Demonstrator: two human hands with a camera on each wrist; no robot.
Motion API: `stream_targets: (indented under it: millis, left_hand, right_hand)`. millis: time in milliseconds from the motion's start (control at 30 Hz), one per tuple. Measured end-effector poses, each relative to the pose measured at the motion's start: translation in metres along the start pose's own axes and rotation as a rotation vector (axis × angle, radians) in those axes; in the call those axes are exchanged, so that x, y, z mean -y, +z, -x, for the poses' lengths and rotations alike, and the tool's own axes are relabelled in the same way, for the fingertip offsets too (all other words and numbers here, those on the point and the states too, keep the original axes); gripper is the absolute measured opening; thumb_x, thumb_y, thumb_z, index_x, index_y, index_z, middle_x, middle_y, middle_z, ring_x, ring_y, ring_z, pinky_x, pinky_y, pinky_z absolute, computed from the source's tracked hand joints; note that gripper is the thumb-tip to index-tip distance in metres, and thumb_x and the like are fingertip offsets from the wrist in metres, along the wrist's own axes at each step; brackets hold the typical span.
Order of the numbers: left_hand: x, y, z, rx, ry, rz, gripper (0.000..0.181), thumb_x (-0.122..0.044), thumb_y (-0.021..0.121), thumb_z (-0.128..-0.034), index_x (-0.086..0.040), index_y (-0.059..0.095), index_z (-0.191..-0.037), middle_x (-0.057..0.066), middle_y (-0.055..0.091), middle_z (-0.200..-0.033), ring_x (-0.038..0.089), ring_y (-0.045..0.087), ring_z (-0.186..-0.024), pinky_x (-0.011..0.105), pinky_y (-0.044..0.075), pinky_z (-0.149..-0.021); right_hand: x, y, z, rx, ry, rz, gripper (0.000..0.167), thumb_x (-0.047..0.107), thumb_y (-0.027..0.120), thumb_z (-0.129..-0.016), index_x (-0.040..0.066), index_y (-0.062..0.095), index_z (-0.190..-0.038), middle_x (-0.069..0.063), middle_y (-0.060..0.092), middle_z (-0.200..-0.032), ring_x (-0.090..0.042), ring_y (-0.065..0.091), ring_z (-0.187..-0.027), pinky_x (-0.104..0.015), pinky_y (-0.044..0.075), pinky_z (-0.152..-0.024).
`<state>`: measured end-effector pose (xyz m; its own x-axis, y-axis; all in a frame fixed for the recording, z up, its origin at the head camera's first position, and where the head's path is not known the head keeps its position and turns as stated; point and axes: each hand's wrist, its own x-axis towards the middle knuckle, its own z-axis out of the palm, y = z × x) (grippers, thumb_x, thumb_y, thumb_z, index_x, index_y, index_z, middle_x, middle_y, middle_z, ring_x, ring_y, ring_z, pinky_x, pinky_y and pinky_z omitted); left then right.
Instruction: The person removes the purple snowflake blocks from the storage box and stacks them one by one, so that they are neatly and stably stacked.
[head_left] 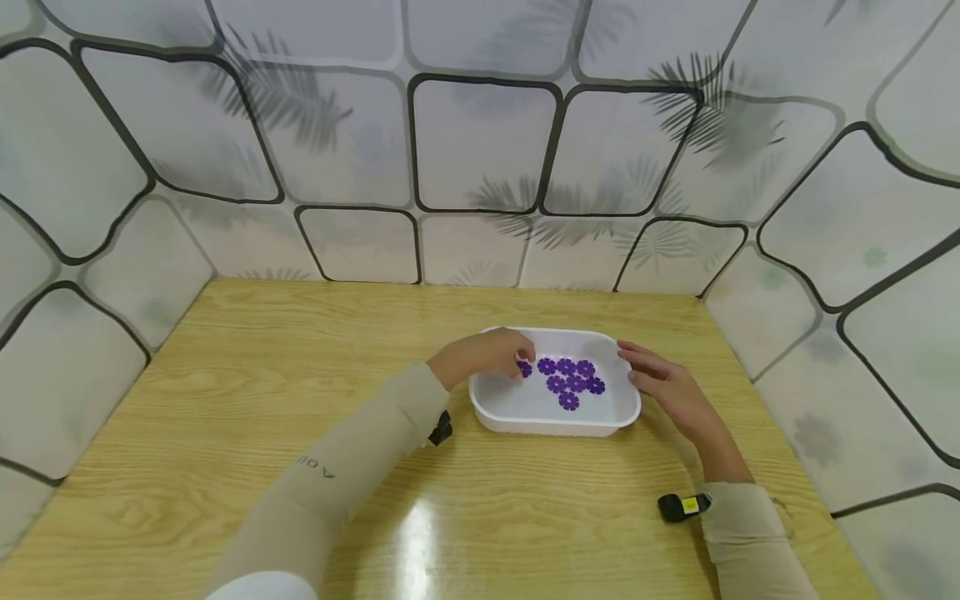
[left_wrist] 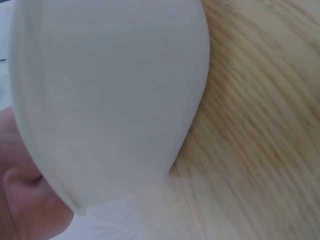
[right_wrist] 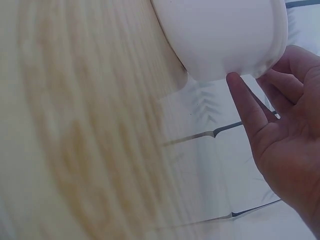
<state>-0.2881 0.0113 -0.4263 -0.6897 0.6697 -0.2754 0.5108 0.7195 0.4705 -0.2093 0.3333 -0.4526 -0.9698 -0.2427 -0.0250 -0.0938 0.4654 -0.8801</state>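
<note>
Head view is bright; white glare streaks tabletop (head_left: 417, 533), lower centre. Wrist views look dimmer, soft; right one's left side blurs.

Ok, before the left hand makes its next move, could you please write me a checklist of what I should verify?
1. White rounded plastic tub flat on the yellowish wood-grain table: ok.
2. Right hand at the tub's right end: ok, thumb tip appears against its outer wall.
3. Left hand at one purple flower-shaped piece: ok.
4. That piece firmly pinched: cannot tell, the fingers partly hide it.
5. Seven other purple flower-shaped pieces inside the tub: ok.
6. Pieces visible from the left wrist: not ok, only the tub's outside shows.
</note>
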Motion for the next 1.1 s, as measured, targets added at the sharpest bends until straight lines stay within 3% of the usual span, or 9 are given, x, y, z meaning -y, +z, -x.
stream_targets:
  millis: [233, 500, 667, 833, 1100]
  left_hand:
    - [-0.003, 0.005, -0.005, -0.005, 0.011, -0.144, 0.043, -0.022, 0.075, -0.0910, -0.018, 0.064, -0.133, -0.002, 0.066, -0.122, 0.013, 0.062, -0.109, 0.030, 0.049, -0.098]
    - [-0.011, 0.006, -0.002, 0.011, 0.051, -0.056, 0.044, -0.016, 0.077, -0.0891, -0.013, 0.065, -0.132, 0.003, 0.068, -0.121, 0.016, 0.063, -0.109, 0.026, 0.050, -0.096]
    - [-0.012, 0.013, -0.005, 0.017, 0.072, -0.036, 0.041, -0.015, 0.078, -0.0877, -0.013, 0.068, -0.127, 0.002, 0.069, -0.116, 0.014, 0.063, -0.106, 0.024, 0.050, -0.095]
    - [-0.010, 0.022, -0.008, 0.025, 0.069, 0.001, 0.036, -0.014, 0.078, -0.0879, -0.015, 0.070, -0.123, 0.000, 0.068, -0.114, 0.013, 0.062, -0.106, 0.025, 0.051, -0.096]
    - [-0.011, 0.025, -0.007, 0.030, 0.056, 0.030, 0.030, -0.022, 0.077, -0.0896, -0.015, 0.071, -0.119, -0.003, 0.067, -0.106, 0.010, 0.061, -0.098, 0.025, 0.051, -0.092]
  right_hand:
    - [-0.001, 0.000, 0.001, 0.000, -0.002, -0.016, 0.049, 0.031, 0.058, -0.103, 0.009, 0.052, -0.147, 0.000, 0.034, -0.164, -0.030, 0.024, -0.153, -0.004, 0.036, -0.099]
    - [0.000, -0.001, -0.001, 0.000, -0.005, -0.009, 0.049, 0.030, 0.058, -0.103, 0.009, 0.052, -0.147, -0.001, 0.034, -0.164, -0.030, 0.023, -0.153, -0.002, 0.034, -0.099]
    - [-0.001, -0.001, -0.001, 0.000, -0.004, -0.021, 0.049, 0.030, 0.059, -0.103, 0.008, 0.052, -0.147, -0.002, 0.034, -0.164, -0.030, 0.024, -0.153, -0.003, 0.035, -0.099]
    - [-0.002, 0.000, -0.001, 0.000, -0.006, -0.024, 0.049, 0.030, 0.059, -0.103, 0.007, 0.052, -0.147, -0.002, 0.034, -0.164, -0.030, 0.024, -0.153, -0.003, 0.035, -0.099]
    - [-0.002, 0.000, 0.000, -0.001, 0.000, -0.017, 0.050, 0.031, 0.059, -0.103, 0.009, 0.052, -0.147, -0.001, 0.034, -0.164, -0.029, 0.024, -0.153, -0.003, 0.035, -0.099]
